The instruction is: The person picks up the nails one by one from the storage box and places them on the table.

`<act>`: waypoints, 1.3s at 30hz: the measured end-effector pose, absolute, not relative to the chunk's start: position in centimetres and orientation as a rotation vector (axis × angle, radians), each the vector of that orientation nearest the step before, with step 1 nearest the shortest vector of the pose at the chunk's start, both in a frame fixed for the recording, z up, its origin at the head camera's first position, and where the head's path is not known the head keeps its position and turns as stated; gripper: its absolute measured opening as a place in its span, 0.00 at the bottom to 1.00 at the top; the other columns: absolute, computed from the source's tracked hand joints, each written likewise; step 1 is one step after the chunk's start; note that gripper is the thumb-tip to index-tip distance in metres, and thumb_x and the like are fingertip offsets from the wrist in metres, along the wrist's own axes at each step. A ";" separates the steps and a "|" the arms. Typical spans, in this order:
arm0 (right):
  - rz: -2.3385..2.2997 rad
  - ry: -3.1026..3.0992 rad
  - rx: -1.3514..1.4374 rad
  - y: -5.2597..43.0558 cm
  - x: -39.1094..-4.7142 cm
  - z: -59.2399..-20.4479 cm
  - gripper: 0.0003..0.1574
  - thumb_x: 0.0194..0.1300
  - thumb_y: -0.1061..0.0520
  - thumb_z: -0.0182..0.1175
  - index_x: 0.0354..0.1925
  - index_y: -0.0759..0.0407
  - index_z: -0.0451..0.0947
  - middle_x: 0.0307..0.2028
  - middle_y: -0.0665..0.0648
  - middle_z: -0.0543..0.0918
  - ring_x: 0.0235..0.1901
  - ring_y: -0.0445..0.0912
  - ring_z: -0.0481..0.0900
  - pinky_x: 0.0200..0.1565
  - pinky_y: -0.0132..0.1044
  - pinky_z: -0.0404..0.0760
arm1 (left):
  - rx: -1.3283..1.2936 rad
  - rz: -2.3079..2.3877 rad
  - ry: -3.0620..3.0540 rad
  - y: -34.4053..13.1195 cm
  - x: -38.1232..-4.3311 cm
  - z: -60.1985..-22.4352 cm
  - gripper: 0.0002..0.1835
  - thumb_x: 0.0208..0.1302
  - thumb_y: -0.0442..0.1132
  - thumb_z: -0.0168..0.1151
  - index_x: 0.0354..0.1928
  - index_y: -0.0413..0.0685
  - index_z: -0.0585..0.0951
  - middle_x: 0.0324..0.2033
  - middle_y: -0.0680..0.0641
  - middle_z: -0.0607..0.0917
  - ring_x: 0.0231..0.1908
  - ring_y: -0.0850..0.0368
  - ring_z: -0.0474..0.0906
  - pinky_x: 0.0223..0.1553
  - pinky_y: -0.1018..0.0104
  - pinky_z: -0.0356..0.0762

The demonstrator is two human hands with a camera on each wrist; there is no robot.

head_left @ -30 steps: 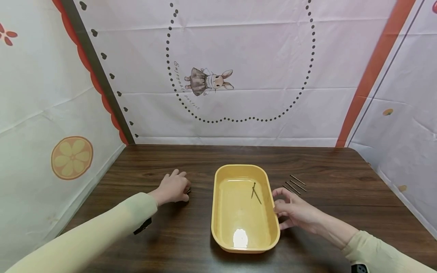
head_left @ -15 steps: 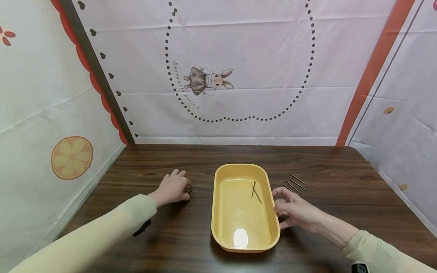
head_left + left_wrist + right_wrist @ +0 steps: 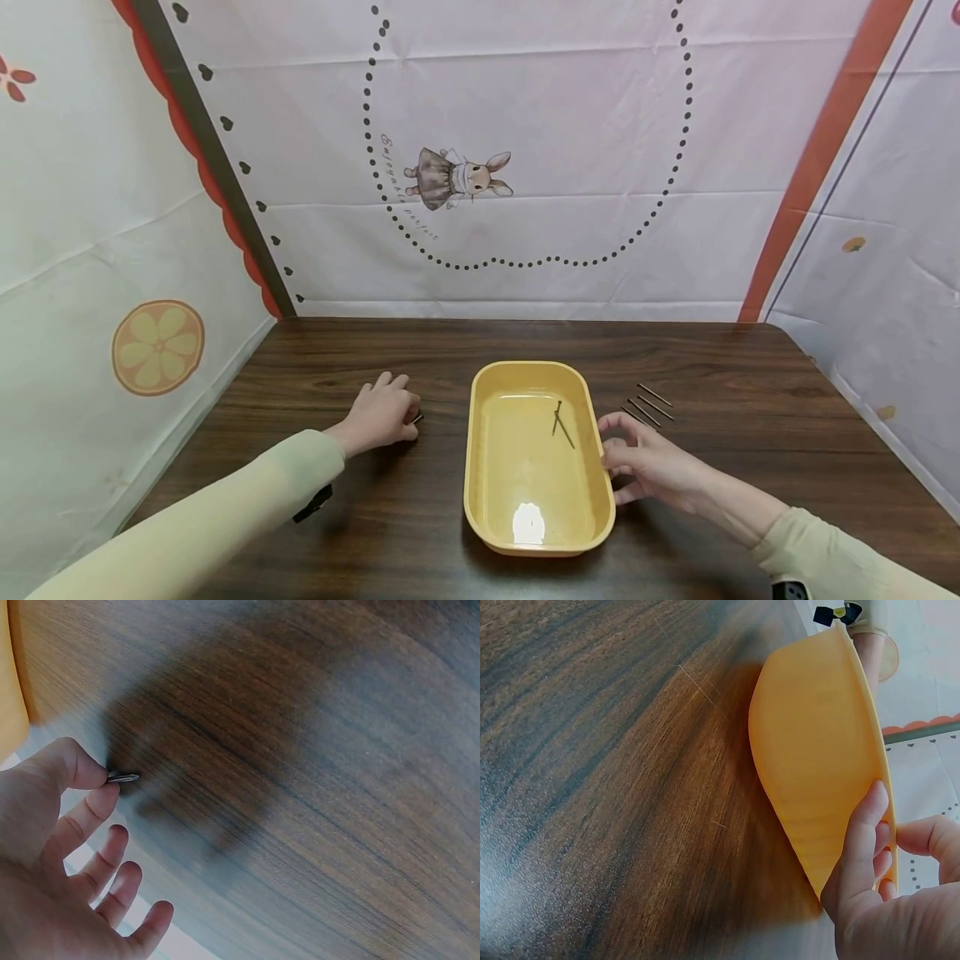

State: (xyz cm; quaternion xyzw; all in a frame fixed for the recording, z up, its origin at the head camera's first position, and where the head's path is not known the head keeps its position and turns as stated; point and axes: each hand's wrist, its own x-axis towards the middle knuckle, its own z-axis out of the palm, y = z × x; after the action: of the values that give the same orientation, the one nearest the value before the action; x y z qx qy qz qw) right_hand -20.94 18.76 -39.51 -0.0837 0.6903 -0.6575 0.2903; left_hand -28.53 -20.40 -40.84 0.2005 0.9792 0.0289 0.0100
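My left hand (image 3: 380, 414) is low over the tabletop, left of the yellow tray (image 3: 474, 467). Between its thumb and index finger it pinches a nail (image 3: 124, 778), whose pointed end sticks out while the rest is hidden by the fingertips. The other fingers of that hand are spread and hold nothing. My right hand (image 3: 652, 462) grips the tray's right rim, with fingers against the outer wall (image 3: 810, 735). Inside the tray, two nails (image 3: 566, 432) lie crossed towards its far right.
Several nails (image 3: 655, 407) lie side by side on the dark wooden table (image 3: 750, 408), just beyond my right hand. A printed white cloth (image 3: 570, 125) hangs behind the table, with more cloth at both sides.
My left hand has shifted very slightly right, and the nail end shows a little more past its fingertips. The right hand and the tray stay where they were.
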 end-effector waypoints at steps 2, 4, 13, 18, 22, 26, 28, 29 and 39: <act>-1.757 1.835 -0.229 18.8 -20.9 -39.5 0.30 0.63 0.64 0.53 0.59 0.61 0.51 0.37 0.51 0.79 0.34 0.42 0.79 0.34 0.41 0.87 | 0.624 0.086 3.058 -20.4 -28.6 -40.9 0.15 0.52 0.41 0.68 0.17 0.54 0.71 0.32 0.50 0.70 0.37 0.50 0.60 0.33 0.58 0.57; -1.759 1.833 -0.233 18.8 -20.9 -39.5 0.30 0.63 0.65 0.53 0.58 0.61 0.51 0.37 0.51 0.79 0.34 0.42 0.79 0.34 0.41 0.87 | 0.618 0.088 3.058 -20.4 -28.6 -40.9 0.15 0.52 0.41 0.68 0.17 0.54 0.71 0.32 0.50 0.69 0.37 0.50 0.60 0.33 0.58 0.56; -1.763 1.830 -0.236 18.8 -20.9 -39.6 0.30 0.63 0.65 0.53 0.59 0.61 0.50 0.37 0.51 0.79 0.34 0.43 0.79 0.34 0.41 0.87 | 0.588 0.095 3.061 -20.5 -28.4 -40.8 0.14 0.51 0.41 0.67 0.18 0.54 0.71 0.31 0.50 0.68 0.37 0.49 0.61 0.33 0.59 0.56; -1.769 1.823 -0.244 18.9 -20.9 -39.7 0.31 0.64 0.65 0.53 0.60 0.62 0.50 0.38 0.52 0.79 0.34 0.43 0.80 0.35 0.42 0.87 | 0.591 0.087 3.074 -20.5 -28.4 -40.7 0.14 0.51 0.42 0.68 0.18 0.55 0.71 0.31 0.50 0.69 0.38 0.49 0.61 0.33 0.58 0.57; -1.771 1.821 -0.246 18.9 -20.9 -39.7 0.31 0.64 0.65 0.53 0.59 0.62 0.50 0.38 0.52 0.79 0.35 0.42 0.80 0.36 0.42 0.87 | 0.588 0.095 3.076 -20.5 -28.4 -40.8 0.14 0.51 0.43 0.68 0.18 0.55 0.71 0.31 0.50 0.69 0.38 0.49 0.62 0.32 0.58 0.57; -1.768 1.826 -0.244 18.8 -20.9 -39.7 0.31 0.64 0.65 0.53 0.60 0.62 0.49 0.38 0.51 0.79 0.35 0.42 0.80 0.35 0.42 0.87 | 0.578 0.107 3.073 -20.5 -28.4 -40.8 0.14 0.49 0.44 0.68 0.17 0.55 0.71 0.31 0.50 0.69 0.37 0.49 0.61 0.32 0.59 0.56; -1.767 1.829 -0.242 18.8 -20.9 -39.7 0.31 0.64 0.64 0.53 0.60 0.62 0.50 0.38 0.51 0.79 0.35 0.42 0.80 0.35 0.42 0.87 | 0.569 0.102 3.076 -20.5 -28.4 -40.9 0.14 0.49 0.45 0.68 0.17 0.55 0.71 0.31 0.50 0.69 0.37 0.49 0.61 0.32 0.59 0.56; -1.767 1.831 -0.240 18.8 -20.9 -39.7 0.31 0.64 0.64 0.53 0.59 0.62 0.50 0.38 0.51 0.79 0.35 0.42 0.80 0.35 0.42 0.87 | 0.564 0.099 3.078 -20.6 -28.4 -40.9 0.14 0.49 0.45 0.68 0.17 0.55 0.71 0.31 0.50 0.69 0.37 0.48 0.61 0.32 0.59 0.56; -1.765 1.833 -0.242 18.8 -20.9 -39.6 0.30 0.64 0.65 0.53 0.59 0.62 0.51 0.39 0.53 0.79 0.35 0.43 0.79 0.35 0.42 0.87 | 0.551 0.106 3.081 -20.7 -28.4 -40.8 0.15 0.49 0.46 0.68 0.17 0.55 0.71 0.31 0.50 0.69 0.37 0.48 0.61 0.32 0.58 0.57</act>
State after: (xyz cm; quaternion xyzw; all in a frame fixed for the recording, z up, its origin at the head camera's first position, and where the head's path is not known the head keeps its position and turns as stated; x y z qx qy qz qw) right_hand -20.91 18.80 -39.61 -0.0907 0.6865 -0.6612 0.2886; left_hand -28.38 -20.66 -40.81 0.1759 0.9838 0.0339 0.0049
